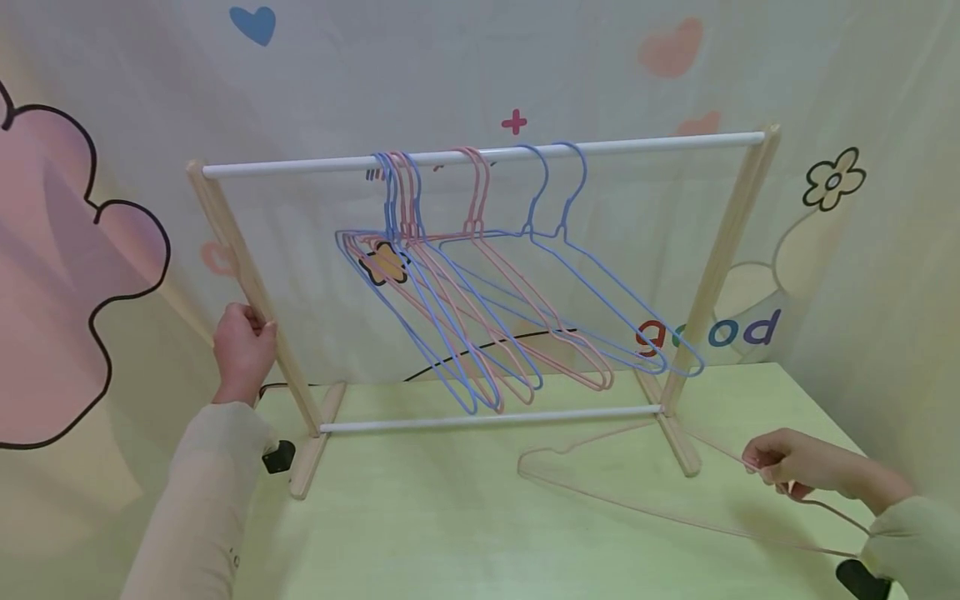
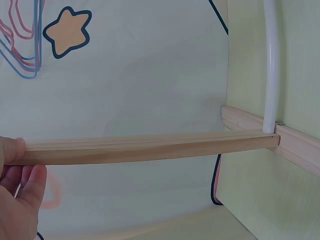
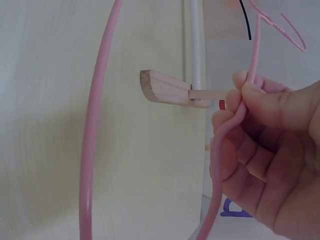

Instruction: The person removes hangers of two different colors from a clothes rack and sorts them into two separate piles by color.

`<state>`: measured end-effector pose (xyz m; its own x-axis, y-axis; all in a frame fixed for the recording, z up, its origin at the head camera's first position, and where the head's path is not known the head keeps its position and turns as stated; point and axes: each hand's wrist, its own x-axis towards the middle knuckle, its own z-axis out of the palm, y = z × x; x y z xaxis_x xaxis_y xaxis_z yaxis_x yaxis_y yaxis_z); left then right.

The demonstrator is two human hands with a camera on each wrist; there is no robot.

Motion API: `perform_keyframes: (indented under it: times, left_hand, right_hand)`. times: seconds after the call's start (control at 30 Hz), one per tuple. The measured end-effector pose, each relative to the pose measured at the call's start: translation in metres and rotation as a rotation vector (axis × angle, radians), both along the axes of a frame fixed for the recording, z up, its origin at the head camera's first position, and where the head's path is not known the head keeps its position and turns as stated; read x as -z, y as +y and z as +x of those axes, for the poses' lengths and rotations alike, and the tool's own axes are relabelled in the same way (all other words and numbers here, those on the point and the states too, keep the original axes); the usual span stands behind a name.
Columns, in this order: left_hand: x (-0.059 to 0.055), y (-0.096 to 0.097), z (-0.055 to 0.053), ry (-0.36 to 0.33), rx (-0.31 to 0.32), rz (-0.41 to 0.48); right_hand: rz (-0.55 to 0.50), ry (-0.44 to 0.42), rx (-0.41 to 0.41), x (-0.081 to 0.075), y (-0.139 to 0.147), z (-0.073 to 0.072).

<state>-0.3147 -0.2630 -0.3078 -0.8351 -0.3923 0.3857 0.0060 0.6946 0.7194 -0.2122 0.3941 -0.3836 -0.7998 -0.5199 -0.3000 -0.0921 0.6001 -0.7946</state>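
My left hand [image 1: 244, 352] grips the left wooden post [image 1: 242, 258] of a small clothes rack, thumb on one side and fingers on the other in the left wrist view. In my right hand [image 1: 813, 468] a pink hanger [image 1: 637, 508] is pinched by one shoulder, low over the table at the right; the right wrist view shows thumb and fingers around the pink wire [image 3: 253, 55]. From the rack's white top rod [image 1: 300, 167] hang several blue and pink hangers. They bunch left of the middle, with two pink hangers [image 1: 480, 225] and two blue hangers [image 1: 562, 229] farther right.
The rack stands on a pale green table [image 1: 420, 517], its wooden feet [image 1: 309, 467] joined by a white lower rod [image 1: 487, 419]. Behind hangs a printed curtain [image 1: 420, 75] with hearts and flowers. The right post [image 1: 720, 267] rises between the hanging hangers and my right side.
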Motion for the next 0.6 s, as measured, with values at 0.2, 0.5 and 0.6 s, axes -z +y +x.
perform_keyframes:
  times: [0.2, 0.5, 0.6]
  left_hand:
    - [-0.001, 0.001, 0.000, -0.010, -0.004, 0.007]
    - [-0.001, 0.002, 0.001, -0.014, -0.012, 0.006]
    - [-0.001, 0.001, 0.001, -0.017, -0.012, -0.006]
  right_hand:
    - [0.022, -0.059, 0.031, 0.016, -0.002, 0.000]
    - [0.009, -0.084, 0.073, 0.046, 0.003, 0.002]
    - [0.009, -0.095, 0.088, 0.054, 0.005, 0.003]
